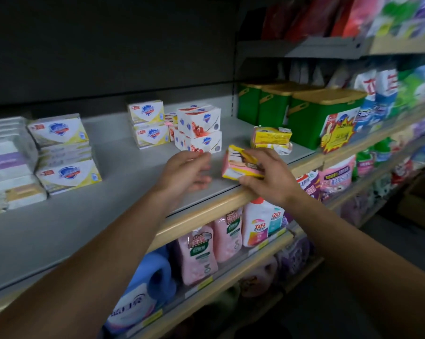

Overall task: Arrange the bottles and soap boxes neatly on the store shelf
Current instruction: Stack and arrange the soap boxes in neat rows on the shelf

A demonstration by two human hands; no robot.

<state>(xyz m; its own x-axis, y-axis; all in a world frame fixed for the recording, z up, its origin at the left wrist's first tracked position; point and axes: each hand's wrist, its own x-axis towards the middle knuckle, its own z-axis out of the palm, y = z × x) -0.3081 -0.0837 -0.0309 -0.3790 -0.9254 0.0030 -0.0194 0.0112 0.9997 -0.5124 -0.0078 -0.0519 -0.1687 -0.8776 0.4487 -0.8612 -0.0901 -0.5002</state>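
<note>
Fingers of the right hand [265, 174] pinch a yellow-and-pink soap box [240, 165] just over the front edge of the shelf [133, 182]; that grip is curled tight round it. The left hand [187, 172] hangs loosely spread beside it, holding nothing. Behind stand the red-and-white stack [199, 128] and yellow wrapped bars [271, 139]. Most boxes look stacked already; this one seems still unplaced.
</note>
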